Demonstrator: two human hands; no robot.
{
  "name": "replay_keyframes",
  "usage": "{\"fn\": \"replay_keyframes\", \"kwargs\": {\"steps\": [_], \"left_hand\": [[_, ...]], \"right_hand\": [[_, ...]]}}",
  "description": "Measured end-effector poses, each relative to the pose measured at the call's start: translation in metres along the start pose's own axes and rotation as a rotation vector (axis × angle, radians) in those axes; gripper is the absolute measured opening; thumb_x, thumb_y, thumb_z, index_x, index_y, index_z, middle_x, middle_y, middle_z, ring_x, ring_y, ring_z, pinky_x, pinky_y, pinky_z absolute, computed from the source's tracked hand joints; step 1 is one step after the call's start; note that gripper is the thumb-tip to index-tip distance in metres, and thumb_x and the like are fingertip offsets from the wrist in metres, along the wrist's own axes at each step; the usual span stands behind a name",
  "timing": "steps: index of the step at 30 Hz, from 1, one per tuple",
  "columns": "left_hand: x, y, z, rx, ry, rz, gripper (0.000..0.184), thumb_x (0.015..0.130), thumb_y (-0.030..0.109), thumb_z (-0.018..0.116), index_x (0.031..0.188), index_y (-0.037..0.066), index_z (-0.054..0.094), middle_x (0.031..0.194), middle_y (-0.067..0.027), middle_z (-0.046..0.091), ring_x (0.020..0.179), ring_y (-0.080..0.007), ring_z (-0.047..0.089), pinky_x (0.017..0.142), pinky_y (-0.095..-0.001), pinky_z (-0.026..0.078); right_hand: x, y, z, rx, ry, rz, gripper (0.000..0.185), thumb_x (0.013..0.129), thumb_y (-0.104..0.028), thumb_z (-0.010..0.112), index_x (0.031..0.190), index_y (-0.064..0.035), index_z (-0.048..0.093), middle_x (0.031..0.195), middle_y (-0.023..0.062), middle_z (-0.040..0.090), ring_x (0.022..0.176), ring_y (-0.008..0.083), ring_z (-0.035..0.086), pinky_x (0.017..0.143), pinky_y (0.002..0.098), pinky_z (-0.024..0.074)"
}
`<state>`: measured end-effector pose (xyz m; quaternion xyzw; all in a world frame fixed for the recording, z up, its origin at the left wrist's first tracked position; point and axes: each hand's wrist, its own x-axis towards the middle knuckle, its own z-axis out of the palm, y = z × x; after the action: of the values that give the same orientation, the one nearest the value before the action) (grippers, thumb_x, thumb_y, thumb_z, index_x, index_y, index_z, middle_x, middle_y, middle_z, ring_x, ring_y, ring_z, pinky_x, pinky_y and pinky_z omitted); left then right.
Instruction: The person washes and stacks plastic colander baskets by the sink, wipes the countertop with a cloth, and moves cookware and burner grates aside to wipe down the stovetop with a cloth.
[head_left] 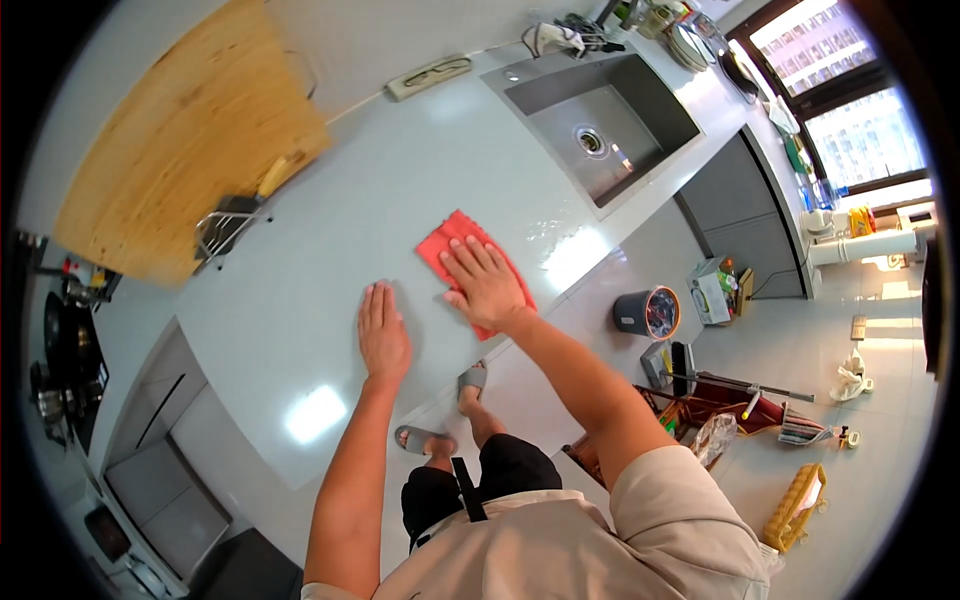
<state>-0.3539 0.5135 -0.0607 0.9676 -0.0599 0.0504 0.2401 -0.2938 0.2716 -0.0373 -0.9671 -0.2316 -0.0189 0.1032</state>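
A red cloth (437,246) lies on the pale, glossy countertop (400,190). Flat on top of it rests my right hand (487,283), fingers stretched out and slightly spread, covering the cloth's middle. To the left, my left hand (383,335) is stretched out over the bare counter with its fingers side by side, holding nothing. Whether its palm touches the surface is hard to tell. Wet spots show on the counter to the right of the cloth.
A sink (600,125) is set into the counter at upper right. A large wooden board (190,130) stands by the wall at left, beside a wire rack (225,230). Pans (70,330) sit at far left. On the floor at right is a bin (647,313).
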Motion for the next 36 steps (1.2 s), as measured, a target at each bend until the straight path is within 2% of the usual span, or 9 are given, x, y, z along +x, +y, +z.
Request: {"fn": "replay_keyframes", "kwargs": {"steps": [8, 9, 12, 17, 22, 27, 31, 34, 36], "left_hand": [[0.073, 0.055, 0.043, 0.061, -0.034, 0.03, 0.051, 0.106, 0.007, 0.051, 0.156, -0.001, 0.044, 0.165, -0.0135, 0.043, 0.158, -0.0335, 0.032, 0.13, -0.05, 0.025], [0.077, 0.058, 0.045, 0.07, -0.038, 0.017, 0.051, 0.106, 0.008, 0.051, 0.156, -0.001, 0.044, 0.165, -0.0134, 0.043, 0.158, -0.0331, 0.032, 0.13, -0.0499, 0.025], [0.086, 0.061, 0.049, 0.076, -0.046, -0.013, 0.05, 0.107, 0.008, 0.05, 0.155, -0.001, 0.045, 0.165, -0.0131, 0.043, 0.158, -0.032, 0.032, 0.131, -0.0494, 0.024], [0.084, 0.053, 0.049, 0.075, -0.06, -0.014, 0.05, 0.106, 0.008, 0.052, 0.155, 0.0, 0.046, 0.165, -0.0134, 0.043, 0.157, -0.0319, 0.032, 0.13, -0.0497, 0.025], [0.099, 0.047, 0.044, 0.078, -0.05, 0.007, 0.051, 0.106, 0.012, 0.053, 0.154, 0.0, 0.047, 0.164, -0.0145, 0.043, 0.156, -0.0342, 0.034, 0.129, -0.0509, 0.027], [0.137, 0.033, 0.031, 0.135, 0.033, -0.047, 0.051, 0.107, 0.018, 0.052, 0.154, 0.0, 0.047, 0.164, -0.0172, 0.042, 0.156, -0.0356, 0.034, 0.129, -0.0509, 0.027], [0.175, 0.022, 0.045, 0.131, 0.131, -0.182, 0.052, 0.108, 0.024, 0.05, 0.154, 0.0, 0.046, 0.165, -0.0176, 0.041, 0.157, -0.0353, 0.033, 0.129, -0.0506, 0.025], [0.188, 0.016, 0.054, 0.206, 0.129, -0.252, 0.055, 0.109, 0.029, 0.048, 0.155, 0.0, 0.045, 0.167, -0.0169, 0.039, 0.158, -0.0345, 0.031, 0.13, -0.0502, 0.022], [0.191, 0.019, 0.058, 0.251, 0.104, -0.265, 0.057, 0.109, 0.032, 0.047, 0.157, 0.0, 0.044, 0.168, -0.0166, 0.037, 0.158, -0.0339, 0.029, 0.131, -0.0495, 0.02]], "right_hand": [[0.002, 0.173, -0.031, -0.104, 0.033, 0.175, 0.073, 0.106, -0.059, 0.045, 0.164, -0.0154, 0.039, 0.172, 0.0098, 0.034, 0.16, 0.0321, 0.026, 0.131, 0.0487, 0.0187], [0.006, 0.187, -0.034, -0.108, 0.017, 0.194, 0.074, 0.106, -0.059, 0.044, 0.165, -0.014, 0.038, 0.173, 0.011, 0.032, 0.161, 0.0317, 0.024, 0.131, 0.0482, 0.0173], [0.016, 0.215, -0.032, -0.107, 0.081, 0.291, 0.073, 0.107, -0.056, 0.046, 0.164, -0.0116, 0.037, 0.171, 0.0157, 0.034, 0.158, 0.036, 0.028, 0.129, 0.0512, 0.021], [0.01, 0.193, -0.02, -0.125, 0.076, 0.294, 0.08, 0.107, -0.059, 0.044, 0.164, -0.0048, 0.035, 0.172, 0.0164, 0.031, 0.16, 0.0367, 0.024, 0.131, 0.0511, 0.0182], [0.01, 0.111, -0.015, -0.084, -0.015, 0.207, 0.08, 0.106, -0.061, 0.044, 0.164, -0.0068, 0.037, 0.172, 0.0156, 0.033, 0.16, 0.0365, 0.026, 0.131, 0.0515, 0.018], [0.034, 0.057, -0.01, 0.044, -0.025, 0.051, 0.076, 0.105, -0.062, 0.044, 0.164, -0.0152, 0.04, 0.171, 0.0104, 0.036, 0.16, 0.0331, 0.026, 0.131, 0.0509, 0.0176], [0.078, 0.092, -0.017, 0.069, -0.095, -0.077, 0.075, 0.106, -0.062, 0.043, 0.164, -0.0152, 0.041, 0.171, 0.0106, 0.035, 0.16, 0.0336, 0.026, 0.131, 0.0506, 0.0176], [0.121, 0.142, -0.007, -0.026, 0.013, -0.016, 0.074, 0.107, -0.061, 0.042, 0.163, -0.0135, 0.041, 0.172, 0.0108, 0.034, 0.16, 0.034, 0.025, 0.131, 0.0506, 0.0181], [0.148, 0.173, -0.007, -0.074, 0.022, 0.134, 0.075, 0.107, -0.059, 0.042, 0.165, -0.0118, 0.037, 0.173, 0.0114, 0.031, 0.161, 0.0339, 0.022, 0.132, 0.0501, 0.0165]]}}
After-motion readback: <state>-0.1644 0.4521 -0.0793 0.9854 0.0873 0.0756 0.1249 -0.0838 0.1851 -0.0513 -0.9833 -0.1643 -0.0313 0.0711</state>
